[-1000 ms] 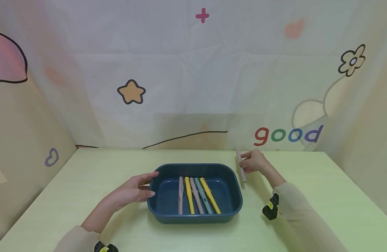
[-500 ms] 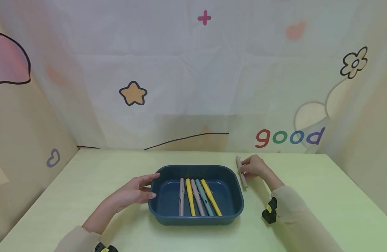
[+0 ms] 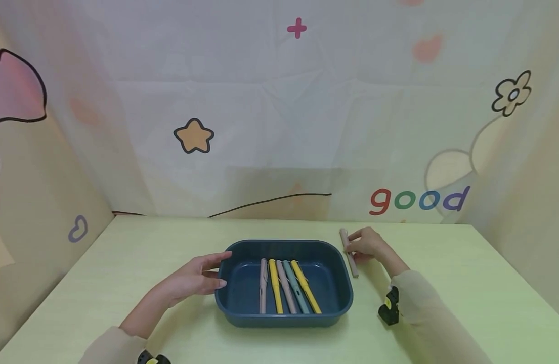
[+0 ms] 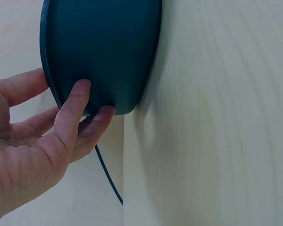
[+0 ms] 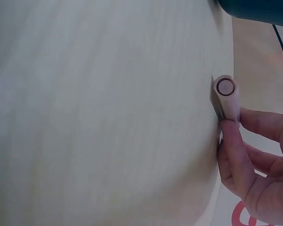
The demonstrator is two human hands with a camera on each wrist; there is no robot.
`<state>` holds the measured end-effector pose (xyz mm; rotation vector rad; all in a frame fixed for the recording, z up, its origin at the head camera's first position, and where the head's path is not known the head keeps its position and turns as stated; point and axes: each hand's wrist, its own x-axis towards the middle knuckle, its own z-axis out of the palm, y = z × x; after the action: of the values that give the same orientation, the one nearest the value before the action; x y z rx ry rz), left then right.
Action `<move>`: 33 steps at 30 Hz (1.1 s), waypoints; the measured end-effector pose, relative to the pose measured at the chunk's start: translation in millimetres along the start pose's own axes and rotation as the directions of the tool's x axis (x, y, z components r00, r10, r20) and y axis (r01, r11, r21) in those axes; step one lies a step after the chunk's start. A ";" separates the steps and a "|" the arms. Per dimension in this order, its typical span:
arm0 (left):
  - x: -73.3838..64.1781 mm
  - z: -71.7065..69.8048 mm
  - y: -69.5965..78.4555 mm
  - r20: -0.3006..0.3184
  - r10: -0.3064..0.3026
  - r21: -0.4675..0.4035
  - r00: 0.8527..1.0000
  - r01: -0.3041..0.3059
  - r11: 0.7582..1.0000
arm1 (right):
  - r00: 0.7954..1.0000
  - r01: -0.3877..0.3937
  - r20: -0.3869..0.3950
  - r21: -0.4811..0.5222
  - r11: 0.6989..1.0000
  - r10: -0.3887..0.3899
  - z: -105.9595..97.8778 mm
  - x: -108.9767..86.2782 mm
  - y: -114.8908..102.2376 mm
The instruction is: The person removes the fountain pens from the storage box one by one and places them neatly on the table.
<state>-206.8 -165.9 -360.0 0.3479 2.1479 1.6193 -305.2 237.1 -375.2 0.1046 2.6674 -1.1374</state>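
Head view: right hand (image 3: 369, 243) pinches the pink pen (image 3: 351, 262), left hand (image 3: 188, 275) well apart.

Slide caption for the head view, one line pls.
Right hand pinches a pale-pink pen beside a blue tray holding five pens; left hand touches the tray's end.

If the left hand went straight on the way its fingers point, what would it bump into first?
The blue tray. The left hand's fingers seem to be touching that end already, so it would probably push the tray.
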 end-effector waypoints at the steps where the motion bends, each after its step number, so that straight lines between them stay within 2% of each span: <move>1: 0.0 0.1 0.0 0.002 0.002 0.002 1.000 -0.002 1.000 | 1.000 -0.003 -0.001 0.005 1.000 0.003 -0.3 -0.6 0.0; 8: 0.6 -0.7 -0.1 0.008 0.008 -0.011 1.000 -0.008 1.000 | 1.000 -0.013 -0.001 0.034 0.999 0.013 -2.7 -3.9 -3.2; 17: -0.9 -1.3 -0.4 0.015 0.019 -0.016 1.000 -0.019 1.000 | 1.000 -0.031 -0.001 0.020 0.999 0.031 -2.5 -2.4 -4.6; 26: 0.7 -1.2 -1.8 0.011 0.007 -0.011 1.000 -0.007 1.000 | 0.999 -0.046 0.018 0.044 0.998 0.045 -4.0 -6.3 -4.1; 33: 0.3 -0.7 -1.2 0.005 0.005 -0.011 1.000 -0.005 1.000 | 0.995 0.025 0.095 0.117 0.993 -0.037 -21.5 -13.1 3.4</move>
<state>-207.3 -166.7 -361.0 0.3536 2.1352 1.6305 -296.1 255.2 -360.0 0.0272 2.5268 -1.2726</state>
